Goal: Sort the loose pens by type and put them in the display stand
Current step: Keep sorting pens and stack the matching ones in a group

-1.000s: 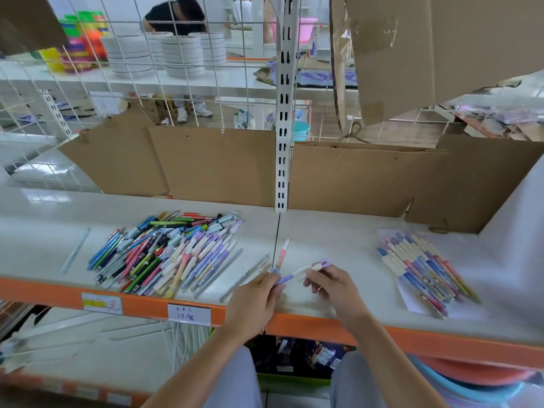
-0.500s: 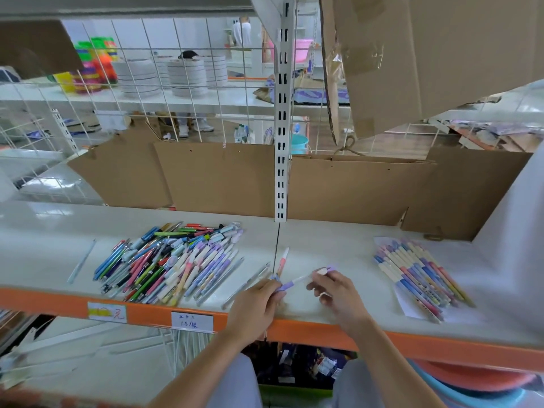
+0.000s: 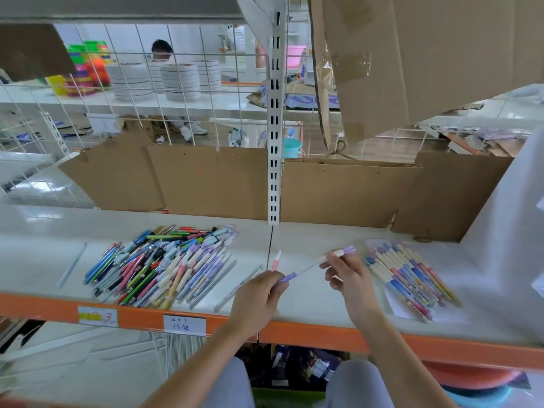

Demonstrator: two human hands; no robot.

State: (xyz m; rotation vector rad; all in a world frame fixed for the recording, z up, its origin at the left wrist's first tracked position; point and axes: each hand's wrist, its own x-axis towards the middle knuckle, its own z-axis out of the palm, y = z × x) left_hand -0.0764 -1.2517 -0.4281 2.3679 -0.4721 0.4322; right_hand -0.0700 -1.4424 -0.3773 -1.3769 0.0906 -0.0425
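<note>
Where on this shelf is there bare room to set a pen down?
Bare patches: the far left, beyond the single loose pen; the back strip along the cardboard; and between the pink pen and the sorted row. Crowded: the mixed pile, and the front centre under both hands.

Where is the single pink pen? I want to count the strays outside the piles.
In the head view, the pink pen lies alone on the shelf just above the left hand.

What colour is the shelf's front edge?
Orange, on the shelf's front edge, clearest in the head view.
</note>
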